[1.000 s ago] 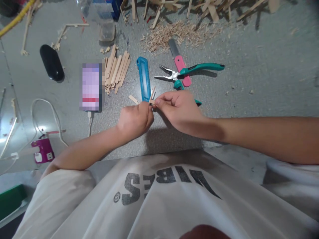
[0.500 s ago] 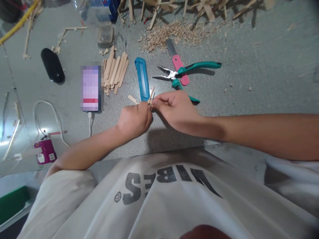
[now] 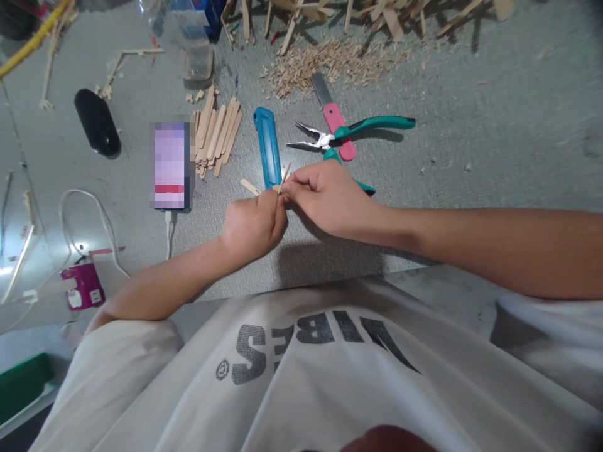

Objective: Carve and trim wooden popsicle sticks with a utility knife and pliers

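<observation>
My left hand is closed around small wooden stick pieces, one of which points up between the two hands. Touching the same pieces from the right, my right hand pinches with thumb and index finger. Just beyond the hands lies a blue cutter. Green-handled pliers rest with open jaws across a pink-handled blade, and my right hand partly covers their lower handle. One loose stick lies beside my left hand.
A pile of flat wooden sticks lies beside a phone with a cable. Wood shavings and joined stick pieces are at the back. A black case and purple charger are at left.
My right hand has moved slightly up and left, and its forearm sits a little higher. The upright piece between the hands has shifted slightly. The whole view has moved a little.
</observation>
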`<action>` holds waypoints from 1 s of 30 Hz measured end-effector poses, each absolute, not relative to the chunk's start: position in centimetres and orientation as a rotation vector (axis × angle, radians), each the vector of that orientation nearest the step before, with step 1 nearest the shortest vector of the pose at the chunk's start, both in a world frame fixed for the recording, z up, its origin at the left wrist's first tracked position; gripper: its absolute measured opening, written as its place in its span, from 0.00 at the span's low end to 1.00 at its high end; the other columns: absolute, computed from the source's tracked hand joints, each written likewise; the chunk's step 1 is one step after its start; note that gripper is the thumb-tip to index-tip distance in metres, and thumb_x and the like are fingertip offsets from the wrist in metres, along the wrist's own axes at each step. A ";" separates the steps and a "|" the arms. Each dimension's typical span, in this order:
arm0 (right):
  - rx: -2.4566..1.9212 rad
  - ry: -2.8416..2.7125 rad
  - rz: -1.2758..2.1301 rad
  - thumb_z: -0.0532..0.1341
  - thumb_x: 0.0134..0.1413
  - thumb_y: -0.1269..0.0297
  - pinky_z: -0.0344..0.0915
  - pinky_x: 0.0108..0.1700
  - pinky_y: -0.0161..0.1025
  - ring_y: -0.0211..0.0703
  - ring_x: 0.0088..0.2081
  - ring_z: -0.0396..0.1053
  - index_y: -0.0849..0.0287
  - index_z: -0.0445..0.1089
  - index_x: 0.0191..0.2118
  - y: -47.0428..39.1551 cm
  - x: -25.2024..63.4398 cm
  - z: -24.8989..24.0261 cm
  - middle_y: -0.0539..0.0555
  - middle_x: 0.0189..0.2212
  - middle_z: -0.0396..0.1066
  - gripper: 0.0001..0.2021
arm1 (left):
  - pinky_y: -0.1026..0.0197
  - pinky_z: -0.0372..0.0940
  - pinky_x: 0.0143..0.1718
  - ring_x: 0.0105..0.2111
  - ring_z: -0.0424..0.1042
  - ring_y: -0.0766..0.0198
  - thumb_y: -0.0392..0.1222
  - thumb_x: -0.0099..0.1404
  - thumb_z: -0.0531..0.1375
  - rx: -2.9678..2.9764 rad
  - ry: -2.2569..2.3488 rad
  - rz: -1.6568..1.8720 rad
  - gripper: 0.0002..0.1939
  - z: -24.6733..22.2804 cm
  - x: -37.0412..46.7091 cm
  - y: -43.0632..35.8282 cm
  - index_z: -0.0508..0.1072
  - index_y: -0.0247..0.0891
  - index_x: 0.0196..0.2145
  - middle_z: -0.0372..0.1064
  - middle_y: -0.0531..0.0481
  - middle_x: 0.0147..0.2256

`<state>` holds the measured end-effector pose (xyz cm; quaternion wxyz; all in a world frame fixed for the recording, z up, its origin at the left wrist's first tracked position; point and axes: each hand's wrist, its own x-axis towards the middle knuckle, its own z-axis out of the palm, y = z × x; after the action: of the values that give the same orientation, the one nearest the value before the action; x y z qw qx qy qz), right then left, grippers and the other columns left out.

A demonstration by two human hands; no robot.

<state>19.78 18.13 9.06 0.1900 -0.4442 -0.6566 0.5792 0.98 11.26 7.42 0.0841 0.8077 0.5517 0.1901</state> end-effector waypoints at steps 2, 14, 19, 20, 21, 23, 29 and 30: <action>-1.160 -1.952 1.471 0.60 0.79 0.58 0.63 0.41 0.42 0.43 0.35 0.64 0.56 0.71 0.34 18.2 20.1 9.3 0.51 0.30 0.70 0.16 | 0.53 0.51 0.28 0.24 0.68 0.61 0.53 0.89 0.44 2.170 1.668 0.711 0.26 8.1 0.8 11.3 0.69 0.42 0.35 0.72 0.47 0.27; -0.435 -2.392 0.949 0.47 0.90 0.45 0.61 0.34 0.38 0.38 0.26 0.66 0.56 0.74 0.43 20.0 23.4 6.6 0.49 0.27 0.70 0.27 | 0.68 0.64 0.20 0.18 0.69 0.71 0.59 0.73 0.75 1.043 0.715 0.883 0.23 7.6 -0.2 12.1 0.74 0.38 0.37 0.75 0.53 0.25; -0.379 -2.475 0.934 0.46 0.90 0.46 0.62 0.32 0.38 0.38 0.26 0.68 0.55 0.78 0.48 19.8 23.8 6.8 0.48 0.26 0.71 0.28 | 0.69 0.64 0.19 0.18 0.69 0.71 0.59 0.62 0.83 0.996 0.699 0.783 0.27 8.3 -0.2 12.8 0.76 0.37 0.32 0.71 0.54 0.21; -0.391 -2.508 0.943 0.44 0.90 0.43 0.63 0.33 0.38 0.39 0.26 0.69 0.55 0.78 0.48 19.8 23.9 6.7 0.49 0.27 0.72 0.30 | 0.69 0.64 0.19 0.18 0.70 0.70 0.60 0.61 0.83 1.000 0.704 0.769 0.28 8.3 -0.3 12.8 0.76 0.36 0.31 0.72 0.54 0.21; -0.397 -2.534 0.953 0.43 0.89 0.41 0.64 0.33 0.39 0.40 0.27 0.71 0.55 0.79 0.48 19.8 23.9 6.6 0.50 0.27 0.73 0.32 | 0.69 0.65 0.20 0.19 0.71 0.70 0.60 0.61 0.83 1.004 0.710 0.758 0.28 8.4 -0.3 12.8 0.77 0.36 0.31 0.73 0.53 0.21; -0.394 -2.553 0.960 0.41 0.89 0.40 0.65 0.35 0.40 0.40 0.29 0.72 0.54 0.80 0.48 19.8 24.0 6.3 0.52 0.28 0.74 0.35 | 0.68 0.69 0.22 0.20 0.75 0.68 0.62 0.61 0.83 1.004 0.730 0.733 0.28 8.4 -0.3 12.7 0.77 0.36 0.30 0.76 0.51 0.23; -0.376 -2.518 0.848 0.43 0.90 0.44 0.60 0.32 0.39 0.37 0.26 0.71 0.55 0.80 0.43 19.4 24.1 6.0 0.51 0.27 0.75 0.33 | 0.70 0.73 0.22 0.23 0.82 0.64 0.43 0.64 0.80 0.950 0.842 0.664 0.16 9.2 0.0 12.4 0.79 0.36 0.30 0.80 0.50 0.25; -0.364 -2.521 0.829 0.43 0.90 0.45 0.59 0.31 0.39 0.37 0.26 0.71 0.55 0.80 0.42 19.3 24.1 6.2 0.51 0.26 0.75 0.34 | 0.70 0.74 0.22 0.23 0.81 0.65 0.37 0.64 0.78 0.943 0.842 0.646 0.12 9.3 0.1 12.4 0.79 0.36 0.30 0.79 0.51 0.24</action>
<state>24.05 19.30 6.15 0.2294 -0.1324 -0.9160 0.3013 0.11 12.38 9.34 0.7583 0.4330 0.3867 0.2966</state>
